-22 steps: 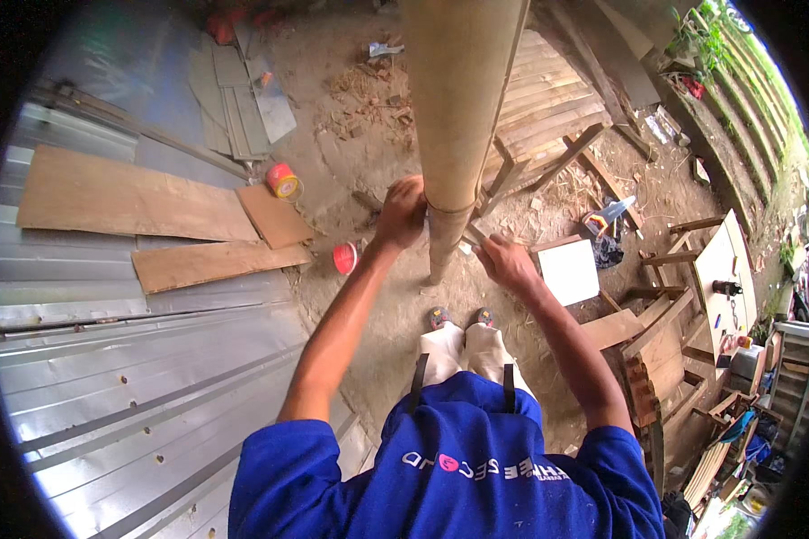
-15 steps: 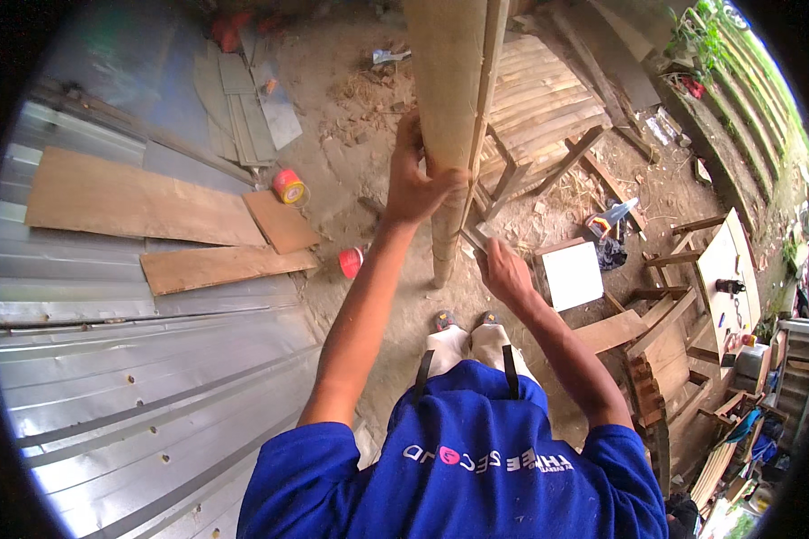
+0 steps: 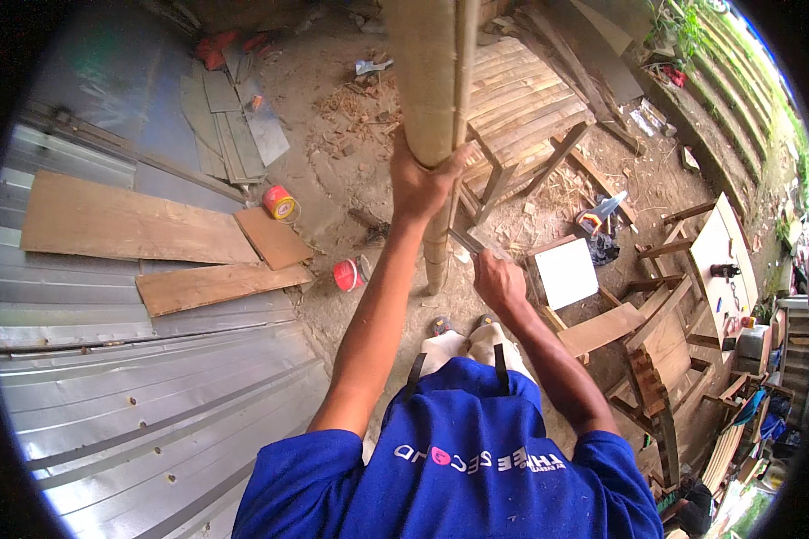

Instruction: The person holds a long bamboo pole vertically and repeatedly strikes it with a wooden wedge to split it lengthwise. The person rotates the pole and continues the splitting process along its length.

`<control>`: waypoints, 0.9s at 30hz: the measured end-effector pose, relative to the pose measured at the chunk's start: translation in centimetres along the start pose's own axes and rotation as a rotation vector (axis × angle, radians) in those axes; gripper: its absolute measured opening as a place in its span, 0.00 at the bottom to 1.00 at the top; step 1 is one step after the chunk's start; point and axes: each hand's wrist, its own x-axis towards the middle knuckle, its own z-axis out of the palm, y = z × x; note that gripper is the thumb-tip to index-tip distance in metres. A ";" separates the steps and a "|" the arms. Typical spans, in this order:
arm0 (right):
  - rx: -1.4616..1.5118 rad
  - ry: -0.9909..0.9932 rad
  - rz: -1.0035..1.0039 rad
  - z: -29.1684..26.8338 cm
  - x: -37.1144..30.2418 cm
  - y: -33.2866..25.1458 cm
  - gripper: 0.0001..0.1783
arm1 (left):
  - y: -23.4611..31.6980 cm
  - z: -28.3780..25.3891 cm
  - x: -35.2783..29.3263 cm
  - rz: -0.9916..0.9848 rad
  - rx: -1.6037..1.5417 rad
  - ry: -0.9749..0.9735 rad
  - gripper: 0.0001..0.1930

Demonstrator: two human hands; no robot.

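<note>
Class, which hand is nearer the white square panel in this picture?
Right. The right hand is just left of the white square panel; the left hand, gripping the pole, is farther left.

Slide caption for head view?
Left hand grips an upright bamboo pole; right hand holds a flat tool beside it.

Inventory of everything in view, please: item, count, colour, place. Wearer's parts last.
Bamboo pole: one, tan, upper centre
Flat tool: one, grey, in right hand
Slatted stand: one, tan, right of pole
Handsaw: one, bluish blade, right
Black bundle: one, black, beside handsaw
White panel: one, white, right
Pale-topped stand: one, cream, far right
Metal sheets: several, silver, left
Boards: three, brown, left
Containers: two, red, left of pole
Loose clutter: uncounted, mixed, lower right
Shirt: one, blue, bottom
Shoes: two, dark, below pole
Left hand: one, bare, around pole
Right hand: one, bare, gripping tool
</note>
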 end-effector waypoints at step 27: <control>0.179 -0.084 0.180 1.2 -2.5 -5.1 0.11 | -0.2 -3.4 -1.6 -0.008 0.058 -0.102 0.33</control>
